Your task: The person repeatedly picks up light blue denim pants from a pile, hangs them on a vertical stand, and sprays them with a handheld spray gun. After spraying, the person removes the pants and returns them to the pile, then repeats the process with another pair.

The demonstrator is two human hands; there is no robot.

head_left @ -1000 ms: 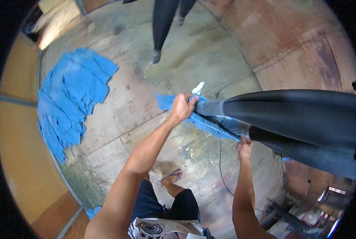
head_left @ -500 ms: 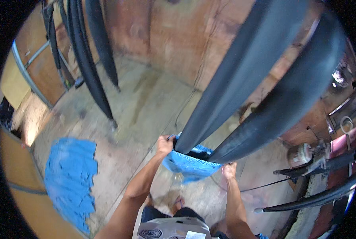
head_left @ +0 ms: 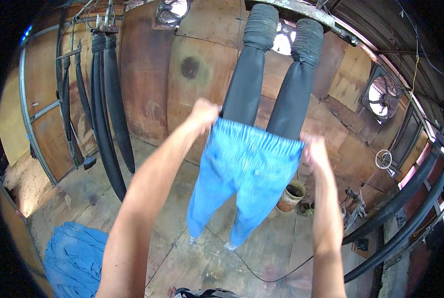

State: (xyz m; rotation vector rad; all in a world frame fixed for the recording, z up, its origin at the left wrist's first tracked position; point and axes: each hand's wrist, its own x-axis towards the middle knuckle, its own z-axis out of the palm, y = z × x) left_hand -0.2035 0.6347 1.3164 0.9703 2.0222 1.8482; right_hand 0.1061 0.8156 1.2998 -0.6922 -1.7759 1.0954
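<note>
A pair of light blue jeans [head_left: 244, 166] with a gathered elastic waist hangs in front of me, its legs pointing down. Two long black tubes [head_left: 245, 84], leg-shaped and bound with wrapped bands at the top, run down from overhead into the waist opening. My left hand [head_left: 205, 115] is closed on the left end of the waistband. At the right end, my right hand [head_left: 315, 150] grips the waistband too, slightly blurred. The lower parts of the tubes are hidden inside the jeans, and pale tips show at the hems.
Blue garments [head_left: 75, 260] lie piled at the lower left. More black tubes [head_left: 105, 114] hang at left, and others [head_left: 391, 218] slant at right. A bucket [head_left: 292, 194] stands behind the jeans. A cable [head_left: 276, 280] crosses the floor. Fans [head_left: 382, 94] sit in the wooden walls.
Both hands have risen, drawing the jeans' waistband up along the black tubes. The jeans, bunched low before, now hang at full length over them. My view has tilted upward.
</note>
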